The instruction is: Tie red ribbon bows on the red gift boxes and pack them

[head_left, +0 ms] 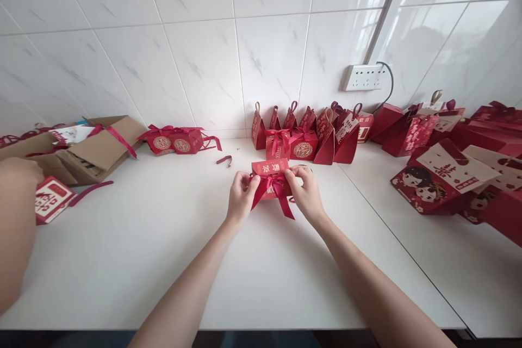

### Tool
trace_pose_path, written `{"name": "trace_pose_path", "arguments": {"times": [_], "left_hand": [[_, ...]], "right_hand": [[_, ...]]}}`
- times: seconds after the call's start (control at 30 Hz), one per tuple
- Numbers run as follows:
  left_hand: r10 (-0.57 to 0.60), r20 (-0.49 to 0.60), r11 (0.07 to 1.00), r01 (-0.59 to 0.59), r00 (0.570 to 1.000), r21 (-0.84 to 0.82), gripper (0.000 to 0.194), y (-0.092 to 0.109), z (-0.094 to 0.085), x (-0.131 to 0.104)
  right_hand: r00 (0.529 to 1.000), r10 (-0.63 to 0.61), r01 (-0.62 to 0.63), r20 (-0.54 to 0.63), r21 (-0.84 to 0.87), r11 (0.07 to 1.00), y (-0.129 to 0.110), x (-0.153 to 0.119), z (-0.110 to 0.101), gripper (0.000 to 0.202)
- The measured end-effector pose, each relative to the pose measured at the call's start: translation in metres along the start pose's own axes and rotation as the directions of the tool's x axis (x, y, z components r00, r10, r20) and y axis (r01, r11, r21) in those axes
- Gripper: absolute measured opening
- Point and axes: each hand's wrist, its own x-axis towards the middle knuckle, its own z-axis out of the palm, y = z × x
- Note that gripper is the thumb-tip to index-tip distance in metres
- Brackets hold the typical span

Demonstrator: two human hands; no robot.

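Note:
A small red gift box [269, 166] with gold lettering stands on the white table in front of me. A dark red ribbon [279, 191] is tied round it in a bow, and its two tails hang down over the front. My left hand [242, 196] is closed at the box's left side, thumb on the front beside the bow. At the right side my right hand [305, 191] grips it likewise, thumb near the other end of the bow. The fingers behind the box are partly hidden.
Red gift boxes [304, 148] line the tiled wall behind, with more red boxes [436, 182] at the right. Ribboned boxes [175, 142] and an open cardboard carton [101, 147] are at the left. Another person's arm [16, 228] reaches in there. A loose ribbon [224, 160] lies mid-table.

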Motion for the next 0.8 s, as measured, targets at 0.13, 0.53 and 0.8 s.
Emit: {"name": "trace_pose_path", "arguments": {"times": [0.13,0.53,0.8], "left_hand": [[0.031,0.044,0.998,-0.033,0.999,0.046,0.035,0.004,-0.001,-0.001],[0.113,-0.021,0.975,-0.106,0.993,0.197,0.026,0.003,0.004,-0.004],[0.321,-0.069,0.904,-0.283,0.945,0.32,0.018,-0.014,0.01,-0.005]], "right_hand": [[1.0,-0.008,0.008,-0.003,-0.002,1.0,0.001,0.0,0.0,0.033],[1.0,0.023,-0.023,-0.01,0.038,0.999,0.0,0.0,0.0,0.036],[0.981,0.188,-0.192,0.038,0.203,0.96,-0.003,-0.002,0.002,0.041]]}}
